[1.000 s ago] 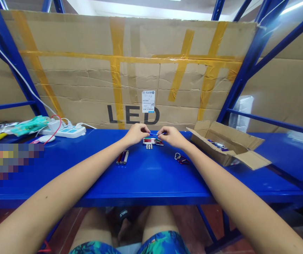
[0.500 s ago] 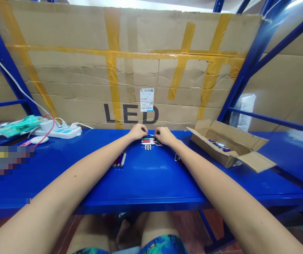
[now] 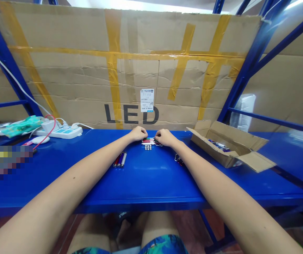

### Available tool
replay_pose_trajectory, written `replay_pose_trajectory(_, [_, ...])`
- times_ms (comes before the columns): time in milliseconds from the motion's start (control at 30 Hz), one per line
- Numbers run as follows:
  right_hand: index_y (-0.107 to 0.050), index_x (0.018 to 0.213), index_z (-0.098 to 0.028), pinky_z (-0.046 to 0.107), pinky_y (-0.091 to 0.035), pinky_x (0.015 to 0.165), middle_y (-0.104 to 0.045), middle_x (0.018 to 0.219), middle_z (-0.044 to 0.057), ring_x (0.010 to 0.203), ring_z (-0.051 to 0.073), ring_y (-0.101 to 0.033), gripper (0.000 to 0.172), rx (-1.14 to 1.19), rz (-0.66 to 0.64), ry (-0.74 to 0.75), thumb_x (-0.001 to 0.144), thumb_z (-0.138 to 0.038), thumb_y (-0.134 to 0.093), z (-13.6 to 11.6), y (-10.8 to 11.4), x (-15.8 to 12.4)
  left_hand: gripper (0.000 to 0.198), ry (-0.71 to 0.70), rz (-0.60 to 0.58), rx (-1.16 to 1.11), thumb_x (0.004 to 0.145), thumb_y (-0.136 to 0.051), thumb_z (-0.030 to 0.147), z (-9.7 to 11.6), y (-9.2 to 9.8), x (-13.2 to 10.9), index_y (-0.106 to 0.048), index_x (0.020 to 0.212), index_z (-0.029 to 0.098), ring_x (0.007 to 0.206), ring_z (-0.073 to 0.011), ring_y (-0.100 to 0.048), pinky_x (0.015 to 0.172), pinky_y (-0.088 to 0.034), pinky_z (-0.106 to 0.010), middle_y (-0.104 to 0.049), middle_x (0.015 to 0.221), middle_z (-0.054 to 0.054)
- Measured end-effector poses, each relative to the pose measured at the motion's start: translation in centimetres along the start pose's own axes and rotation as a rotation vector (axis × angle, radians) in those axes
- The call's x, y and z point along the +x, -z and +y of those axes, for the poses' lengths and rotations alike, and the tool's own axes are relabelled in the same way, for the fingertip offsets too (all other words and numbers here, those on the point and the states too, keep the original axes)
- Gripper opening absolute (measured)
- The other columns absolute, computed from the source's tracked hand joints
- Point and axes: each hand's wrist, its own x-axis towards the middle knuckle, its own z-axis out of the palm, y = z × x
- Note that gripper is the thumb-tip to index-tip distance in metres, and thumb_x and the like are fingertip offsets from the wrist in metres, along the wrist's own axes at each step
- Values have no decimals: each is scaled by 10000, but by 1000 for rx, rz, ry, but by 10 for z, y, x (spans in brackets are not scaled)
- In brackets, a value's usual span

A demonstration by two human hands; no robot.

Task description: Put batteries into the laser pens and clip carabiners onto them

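Observation:
My left hand [image 3: 138, 134] and my right hand [image 3: 164, 137] are at the far side of the table, at either end of a stack of slim coloured metal tubes [image 3: 148, 141] that look like mini flashlights. Both hands have curled, closed fingers; what lies in the fingertips is too small to make out. Just nearer to me sit several round silver pieces [image 3: 148, 147], like button cells. Beside my left forearm lies a group of red, blue and silver tubes [image 3: 120, 159]. Small carabiner clips [image 3: 178, 159] are partly hidden by my right forearm.
An open cardboard box [image 3: 228, 150] with more coloured pieces stands at the right. At the left are a white power strip [image 3: 64, 132] with cables and a teal packet [image 3: 22, 126]. A large cardboard sheet [image 3: 88, 88] closes off the back of the blue table [image 3: 151, 187].
Both hands have come slightly down toward the tubes. The blue piece that was between my fingertips no longer shows there.

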Motion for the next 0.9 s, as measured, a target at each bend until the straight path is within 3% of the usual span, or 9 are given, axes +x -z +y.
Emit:
replay_pose_trajectory(467, [-735, 842, -150, 255, -441, 731, -752, 951, 108, 874, 208, -667, 180, 8, -9, -5, 857, -191, -561, 2, 2, -4, 115, 70, 16, -66, 616, -661, 84, 6, -3, -3, -720, 697, 140, 668, -139, -603, 642, -474, -247, -701, 706, -38])
replay_pose_trajectory(900, [-742, 888, -151, 253, -451, 801, -749, 998, 99, 925, 205, -664, 249, 45, 13, 21, 856, -106, -499, 6, 3, -4, 113, 5, 37, -77, 721, -620, 146, 3, -2, -8, -726, 761, 154, 865, -178, -655, 806, -502, -271, -743, 888, -60])
